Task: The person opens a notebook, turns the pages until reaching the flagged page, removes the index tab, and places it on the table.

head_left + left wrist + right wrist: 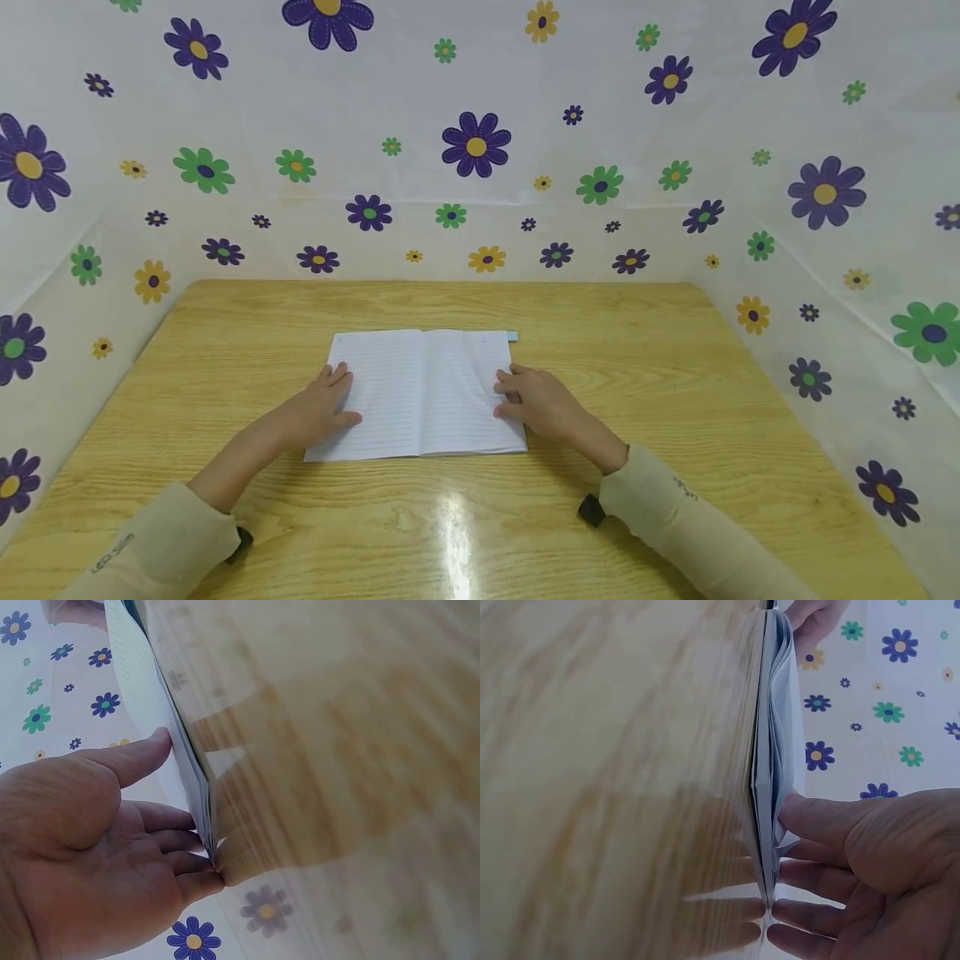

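We see the notebook lying open on the table between our two sets of fingers, its longer axis running from the left fingers to the right, its fold about midway. Neither hand is nearer: both touch it.

Our left hand rests along the outer edge to its side, fingers loosely extended, thumb set wide of them and touching the page. Our right hand lies at the opposite edge, fingers nearly straight with narrow gaps, thumb against the upper sheets, which bow beside it. Beyond the right fingertips, a pale blue tab juts from the far corner.
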Action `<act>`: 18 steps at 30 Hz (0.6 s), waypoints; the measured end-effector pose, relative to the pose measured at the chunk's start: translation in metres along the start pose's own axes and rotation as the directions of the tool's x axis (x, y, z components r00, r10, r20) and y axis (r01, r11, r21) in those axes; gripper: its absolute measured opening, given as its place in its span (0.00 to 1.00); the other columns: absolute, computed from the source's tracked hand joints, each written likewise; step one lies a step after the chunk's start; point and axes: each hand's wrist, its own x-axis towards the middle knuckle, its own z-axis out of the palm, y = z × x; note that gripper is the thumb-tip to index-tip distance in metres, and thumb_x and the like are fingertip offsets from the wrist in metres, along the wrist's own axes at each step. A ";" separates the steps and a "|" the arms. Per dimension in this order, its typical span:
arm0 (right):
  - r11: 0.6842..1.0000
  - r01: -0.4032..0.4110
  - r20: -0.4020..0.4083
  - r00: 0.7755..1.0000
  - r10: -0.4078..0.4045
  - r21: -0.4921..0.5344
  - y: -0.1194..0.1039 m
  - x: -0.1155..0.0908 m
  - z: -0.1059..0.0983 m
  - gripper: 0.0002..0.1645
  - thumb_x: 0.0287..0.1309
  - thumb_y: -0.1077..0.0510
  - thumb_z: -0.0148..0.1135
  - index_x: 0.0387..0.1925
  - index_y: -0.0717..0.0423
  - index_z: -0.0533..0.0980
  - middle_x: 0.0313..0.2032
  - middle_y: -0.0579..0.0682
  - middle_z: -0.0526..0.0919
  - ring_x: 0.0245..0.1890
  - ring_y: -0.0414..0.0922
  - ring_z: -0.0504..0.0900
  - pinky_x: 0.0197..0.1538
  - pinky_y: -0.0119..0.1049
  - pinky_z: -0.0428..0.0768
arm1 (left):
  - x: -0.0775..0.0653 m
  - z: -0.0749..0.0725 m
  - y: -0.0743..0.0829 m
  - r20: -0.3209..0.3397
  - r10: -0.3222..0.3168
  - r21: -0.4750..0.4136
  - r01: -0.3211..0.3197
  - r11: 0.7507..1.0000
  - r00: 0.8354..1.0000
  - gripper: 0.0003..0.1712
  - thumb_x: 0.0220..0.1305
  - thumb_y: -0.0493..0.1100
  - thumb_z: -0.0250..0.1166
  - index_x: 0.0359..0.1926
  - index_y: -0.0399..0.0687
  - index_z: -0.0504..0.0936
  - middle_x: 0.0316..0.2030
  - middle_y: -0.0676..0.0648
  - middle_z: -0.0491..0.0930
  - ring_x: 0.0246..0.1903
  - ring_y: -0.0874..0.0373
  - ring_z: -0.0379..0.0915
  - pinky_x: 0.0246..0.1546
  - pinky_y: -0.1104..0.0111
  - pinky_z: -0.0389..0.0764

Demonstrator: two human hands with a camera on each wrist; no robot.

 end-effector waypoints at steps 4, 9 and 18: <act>0.998 -0.028 -0.001 1.000 0.028 0.060 -0.001 0.002 -0.001 0.22 0.63 0.56 0.73 0.55 0.65 0.84 0.64 0.60 0.78 0.71 0.59 0.70 0.71 0.55 0.69 | -0.001 0.000 0.001 -0.001 0.001 -0.001 -0.001 1.000 1.000 0.43 0.77 0.47 0.60 0.73 0.16 0.54 0.75 0.20 0.45 0.74 0.22 0.37 0.73 0.36 0.49; 0.992 -0.028 0.022 0.999 0.026 0.121 0.003 0.000 -0.003 0.21 0.63 0.61 0.72 0.55 0.66 0.83 0.64 0.60 0.78 0.72 0.57 0.69 0.71 0.53 0.69 | -0.001 0.001 0.000 0.000 0.007 -0.002 -0.007 1.000 1.000 0.42 0.77 0.47 0.60 0.73 0.16 0.54 0.75 0.20 0.45 0.74 0.22 0.37 0.73 0.36 0.49; 0.981 -0.025 -0.013 1.000 0.028 0.193 0.008 0.000 -0.003 0.15 0.62 0.60 0.73 0.48 0.63 0.87 0.61 0.58 0.81 0.71 0.56 0.70 0.71 0.53 0.70 | -0.002 -0.001 0.000 -0.003 0.004 0.007 -0.004 1.000 1.000 0.43 0.77 0.48 0.60 0.73 0.16 0.55 0.75 0.20 0.45 0.74 0.22 0.37 0.72 0.36 0.50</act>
